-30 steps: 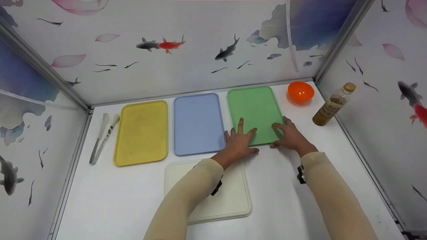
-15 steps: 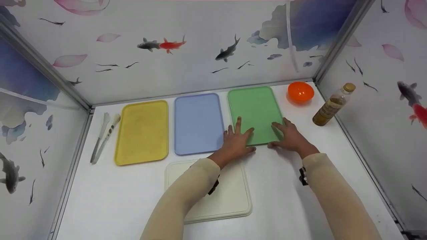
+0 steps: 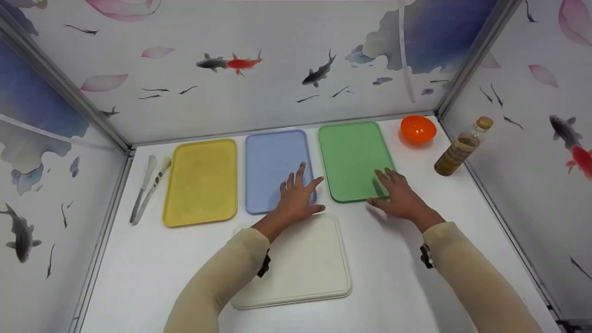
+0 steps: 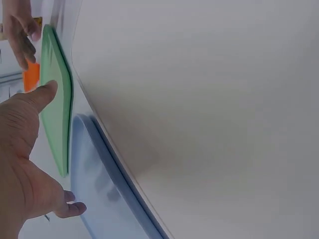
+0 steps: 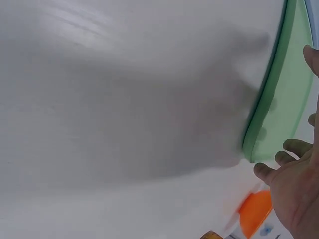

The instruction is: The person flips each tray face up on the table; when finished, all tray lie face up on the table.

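Left hand (image 3: 296, 200): shifted leftward off the green tray (image 3: 351, 157), above the blue tray (image 3: 273, 162); fingers wide, holding nothing.
Right hand (image 3: 397, 194): fingers wide, nothing held.
Green tray: partly under the right hand, right of the left hand.
White tray (image 3: 314, 259): under the left wrist.
Bowl (image 3: 417, 130), bottle (image 3: 455, 155): beyond the right hand.

Blue tray (image 3: 275, 155): rectangular, rounded corners, raised rim; lying flat on the white table (image 3: 393, 286). Green tray (image 3: 351, 157): similar shape, also flat, just right of the blue one, narrow gap between.
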`<control>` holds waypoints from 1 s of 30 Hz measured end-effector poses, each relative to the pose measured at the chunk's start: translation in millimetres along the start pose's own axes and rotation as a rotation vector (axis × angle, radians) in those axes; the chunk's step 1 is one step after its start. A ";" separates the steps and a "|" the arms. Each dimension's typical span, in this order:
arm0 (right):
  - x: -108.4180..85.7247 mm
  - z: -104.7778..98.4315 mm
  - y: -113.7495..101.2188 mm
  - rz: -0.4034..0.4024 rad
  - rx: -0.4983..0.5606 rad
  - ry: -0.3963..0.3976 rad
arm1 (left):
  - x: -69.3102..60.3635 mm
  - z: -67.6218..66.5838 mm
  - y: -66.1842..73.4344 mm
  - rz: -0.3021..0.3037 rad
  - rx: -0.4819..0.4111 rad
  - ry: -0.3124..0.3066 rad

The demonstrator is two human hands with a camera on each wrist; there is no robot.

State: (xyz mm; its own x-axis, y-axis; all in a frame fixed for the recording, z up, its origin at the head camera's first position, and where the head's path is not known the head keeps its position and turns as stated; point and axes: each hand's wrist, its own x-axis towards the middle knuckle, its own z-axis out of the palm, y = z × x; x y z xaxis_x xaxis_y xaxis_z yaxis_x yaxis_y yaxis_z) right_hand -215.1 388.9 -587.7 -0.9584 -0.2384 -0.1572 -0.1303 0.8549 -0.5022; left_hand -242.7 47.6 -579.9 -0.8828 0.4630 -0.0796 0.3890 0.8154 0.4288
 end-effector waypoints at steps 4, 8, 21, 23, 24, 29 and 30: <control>-5.2 8.3 -12.7 -0.051 -0.033 0.012 | -18.9 -5.9 -19.7 0.015 -0.046 0.032; -10.8 20.2 -28.7 -0.126 -0.057 0.040 | -45.1 -10.9 -40.4 0.017 -0.061 0.059; -28.9 53.9 -67.0 -0.356 -0.139 0.061 | -128.6 -17.0 -91.4 -0.055 -0.093 0.121; -29.9 57.4 -69.5 -0.393 -0.156 0.070 | -138.7 -15.6 -95.6 -0.070 -0.108 0.126; -30.3 59.1 -70.4 -0.411 -0.166 0.079 | -143.3 -14.5 -97.8 -0.077 -0.114 0.131; -33.1 64.2 -71.3 -0.459 -0.202 0.101 | -162.5 -7.9 -107.7 -0.140 -0.141 0.147; -34.2 64.6 -71.0 -0.456 -0.213 0.096 | -165.2 -6.5 -108.7 -0.154 -0.147 0.153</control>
State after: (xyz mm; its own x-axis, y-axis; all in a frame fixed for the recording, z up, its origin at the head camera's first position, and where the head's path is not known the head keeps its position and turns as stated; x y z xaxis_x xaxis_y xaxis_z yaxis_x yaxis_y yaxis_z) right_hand -156.6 306.6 -601.7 -0.8097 -0.5740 0.1218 -0.5799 0.7510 -0.3157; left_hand -140.9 -119.8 -607.6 -0.9626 0.2701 -0.0223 0.2140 0.8079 0.5491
